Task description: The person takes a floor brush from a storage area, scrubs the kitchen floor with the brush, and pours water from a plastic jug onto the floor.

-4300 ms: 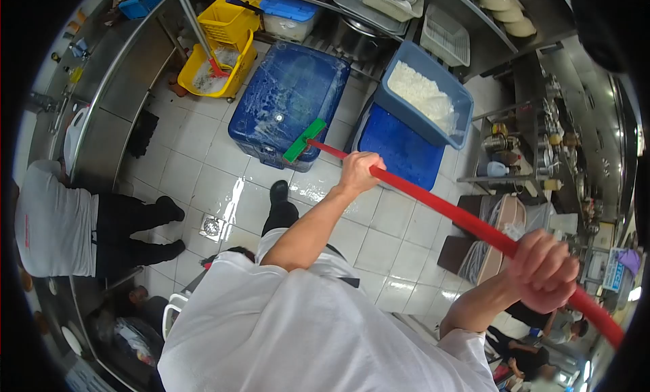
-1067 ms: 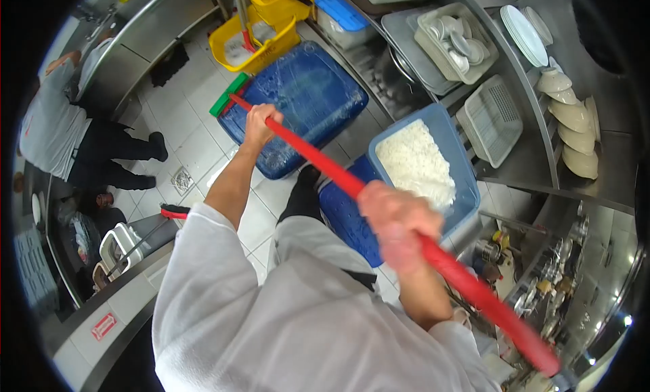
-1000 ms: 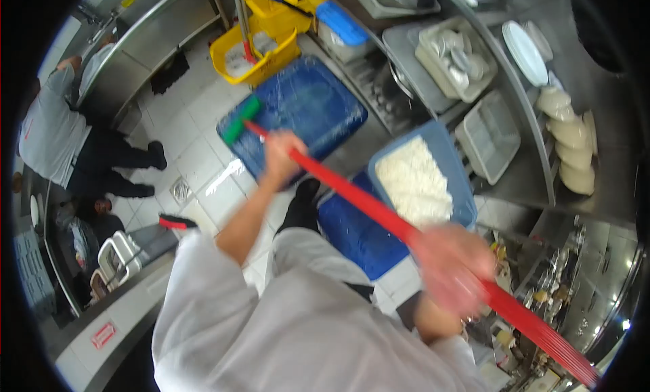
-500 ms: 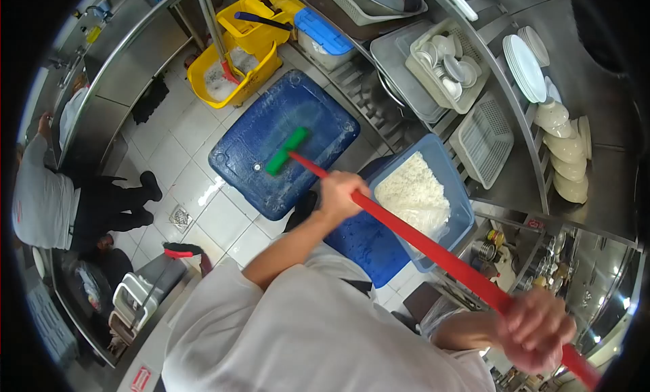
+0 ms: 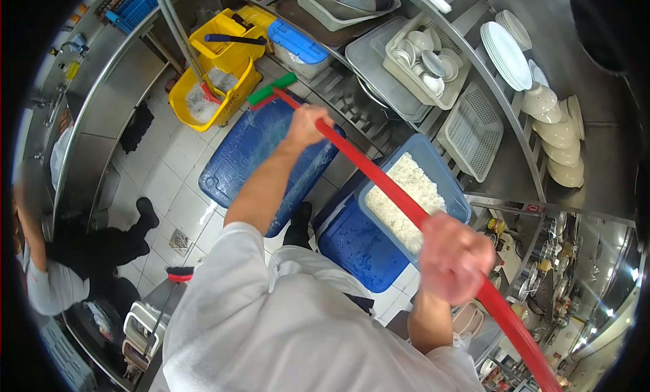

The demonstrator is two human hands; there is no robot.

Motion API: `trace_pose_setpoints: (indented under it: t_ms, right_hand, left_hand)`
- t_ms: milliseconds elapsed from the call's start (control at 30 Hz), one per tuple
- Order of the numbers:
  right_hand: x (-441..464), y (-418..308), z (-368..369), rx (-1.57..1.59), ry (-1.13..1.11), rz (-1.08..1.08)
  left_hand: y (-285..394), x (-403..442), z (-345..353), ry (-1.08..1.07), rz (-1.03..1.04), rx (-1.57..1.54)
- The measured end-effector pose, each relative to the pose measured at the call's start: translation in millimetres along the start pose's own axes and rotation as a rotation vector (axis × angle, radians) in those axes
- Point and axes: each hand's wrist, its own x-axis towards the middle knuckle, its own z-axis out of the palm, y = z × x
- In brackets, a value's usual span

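Note:
A long-handled scrub brush [image 5: 379, 181] with a red pole and a green head runs diagonally across the head view. My left hand [image 5: 308, 125] is wrapped round the pole near the head. Higher up the pole, my right hand [image 5: 456, 258] is closed on it and blurred by motion. The green brush head [image 5: 272, 90] is at the far edge of a large blue plastic box [image 5: 261, 165] with whitish smears; I cannot tell whether they touch. Below the pole, a light-blue tub [image 5: 455, 201] holds a white, crumbly mass [image 5: 406, 197].
A yellow mop bucket [image 5: 177, 102] with suds stands on the tiled floor. A blue container [image 5: 362, 246] sits under the tub. Steel shelves on the right carry a basket of crockery [image 5: 426, 63] and stacked plates [image 5: 506, 55]. Another person [image 5: 57, 280] is at the left.
The brush head has moved from the middle of the blue box to its far edge. My left hand has moved forward, and my right hand has come forward and left. The other person has shifted.

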Motion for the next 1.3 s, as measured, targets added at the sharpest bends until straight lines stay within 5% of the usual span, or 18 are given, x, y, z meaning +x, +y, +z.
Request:
trace_pose_setpoints:
  t_ms: [67,133,167,267,333,433,500,600,800,867,933,1100,1200,1300]
  right_hand:
    - [-4,-4,-10,0.032,-0.005,0.042]
    - [16,-45,-20,0.075,-0.129,0.011]
    - [15,-58,-24,0.111,-0.188,0.018]
    - [-2,-2,-20,0.122,-0.066,0.066]
    - [-5,14,-20,0.052,-0.019,0.077]
    - [-15,-53,-53,0.166,0.048,0.103]
    - [-20,-114,-74,-0.021,-0.062,0.025]
    - [-41,-167,-114,0.023,0.001,-0.073]
    - [-90,-176,-126,0.424,-0.214,0.088]
    - [-97,-190,-116,0.449,-0.591,0.155]
    - [-109,-213,-91,0.394,-0.694,0.085]
    - [-132,-232,-105,0.638,-0.611,0.157]
    - [-164,-193,-79,0.591,-0.733,0.019]
    - [-193,-162,-67,0.546,-0.533,0.158]
  left_hand:
    - [-8,1,10,0.032,-0.09,0.159]
    - [45,-9,18,0.026,-0.01,-0.129]
    - [64,-14,21,0.026,-0.126,-0.015]
    - [1,0,18,-0.072,-0.166,-0.168]
    - [-16,9,31,-0.033,-0.014,0.137]
    - [64,-13,60,-0.031,-0.013,-0.1]
    - [128,-35,93,-0.042,-0.06,-0.222]
    - [194,-85,125,-0.166,-0.149,-0.121]
    - [261,-206,25,0.047,-0.351,0.134]
    - [273,-224,1,0.118,-0.293,0.111]
    - [295,-237,-2,0.261,-0.275,0.211]
    - [338,-299,15,0.326,-0.439,0.255]
    - [290,-305,-23,0.444,-0.359,0.368]
    - [259,-308,-63,0.366,-0.406,0.448]
